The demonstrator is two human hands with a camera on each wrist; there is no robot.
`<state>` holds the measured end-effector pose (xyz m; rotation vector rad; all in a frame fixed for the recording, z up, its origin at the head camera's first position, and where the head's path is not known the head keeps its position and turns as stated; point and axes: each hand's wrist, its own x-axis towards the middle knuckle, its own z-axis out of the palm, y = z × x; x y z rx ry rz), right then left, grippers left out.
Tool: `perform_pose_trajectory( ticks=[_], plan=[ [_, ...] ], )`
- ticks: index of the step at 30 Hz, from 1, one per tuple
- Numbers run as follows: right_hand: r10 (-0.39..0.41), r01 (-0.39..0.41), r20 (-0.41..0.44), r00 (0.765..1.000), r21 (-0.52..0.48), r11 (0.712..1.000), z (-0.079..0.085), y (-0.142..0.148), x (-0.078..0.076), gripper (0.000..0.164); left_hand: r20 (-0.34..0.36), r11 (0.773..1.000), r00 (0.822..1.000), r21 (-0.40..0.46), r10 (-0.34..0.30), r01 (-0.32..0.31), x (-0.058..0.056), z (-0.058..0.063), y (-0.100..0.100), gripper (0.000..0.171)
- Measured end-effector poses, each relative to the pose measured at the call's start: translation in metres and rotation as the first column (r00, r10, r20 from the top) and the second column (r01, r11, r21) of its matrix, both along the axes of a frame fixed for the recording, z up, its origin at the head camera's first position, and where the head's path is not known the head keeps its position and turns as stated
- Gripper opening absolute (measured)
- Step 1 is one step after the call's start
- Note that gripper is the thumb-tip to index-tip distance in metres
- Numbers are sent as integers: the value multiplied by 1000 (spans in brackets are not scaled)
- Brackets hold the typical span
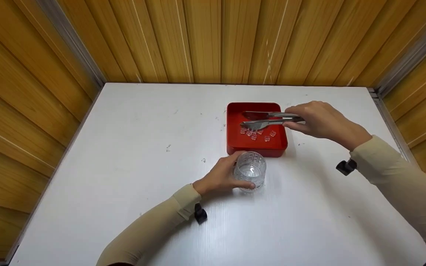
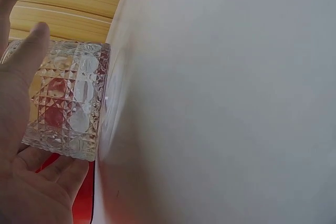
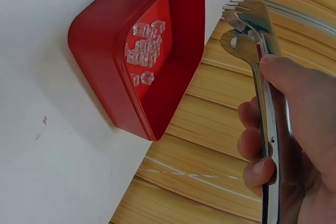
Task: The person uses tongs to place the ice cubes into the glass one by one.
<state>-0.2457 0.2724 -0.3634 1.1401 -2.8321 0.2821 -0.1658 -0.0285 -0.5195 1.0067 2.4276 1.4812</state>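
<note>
My left hand [image 1: 222, 176] holds a clear cut-glass tumbler [image 1: 253, 166], thumb on the near side and fingers round the far side. In the left wrist view the tumbler [image 2: 68, 98] shows a diamond and oval pattern, its base at the white tabletop. My right hand [image 1: 318, 120] grips metal tongs [image 1: 266, 123], held over a red tray [image 1: 257, 150]. The tongs [image 3: 269, 124] have one forked tip and one spoon-shaped tip, standing apart; whether anything lies between them I cannot tell. Several small clear cubes [image 3: 144, 45] lie in the tray.
The white table [image 1: 154, 122] reaches back to a wood-panelled wall [image 1: 205, 40], with more panels at both sides. Tumbler and tray stand close together. A black wrist mount [image 1: 346, 167] sticks out from the right sleeve, another [image 1: 200, 214] from the left.
</note>
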Motion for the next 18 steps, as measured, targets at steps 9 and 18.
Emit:
perform_pose_trajectory(
  ticks=[9,18],
  plan=[
    [-46,45,43,998,28,999,-3,-3,-16,19,-2,1000,1000,15,20,-20,2,-3,2,81],
    [-78,76,65,995,36,996,-5,-4,-30,25,-19,999,999,-8,39,-39,0,-1,3,82]
  ],
)
